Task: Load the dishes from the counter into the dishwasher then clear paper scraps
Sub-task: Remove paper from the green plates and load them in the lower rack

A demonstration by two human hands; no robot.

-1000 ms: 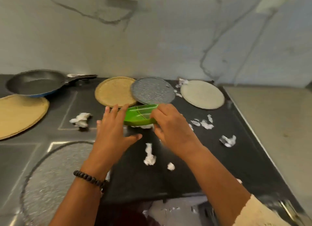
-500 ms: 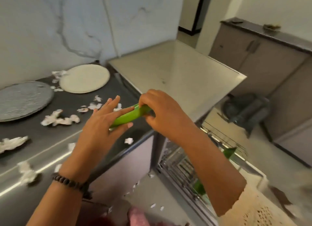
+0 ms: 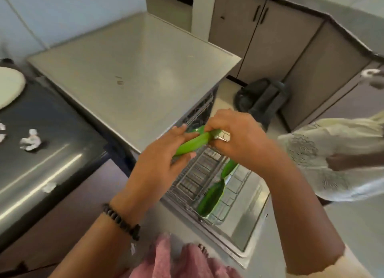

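Left hand (image 3: 158, 163): dark beaded bracelet (image 3: 121, 221) at the wrist, no sleeve. Right hand (image 3: 239, 138): cream lace-edged sleeve (image 3: 324, 267) ends near elbow. Pink garment (image 3: 187, 261) below.

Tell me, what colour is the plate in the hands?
Bright green plate; the head view shows it.
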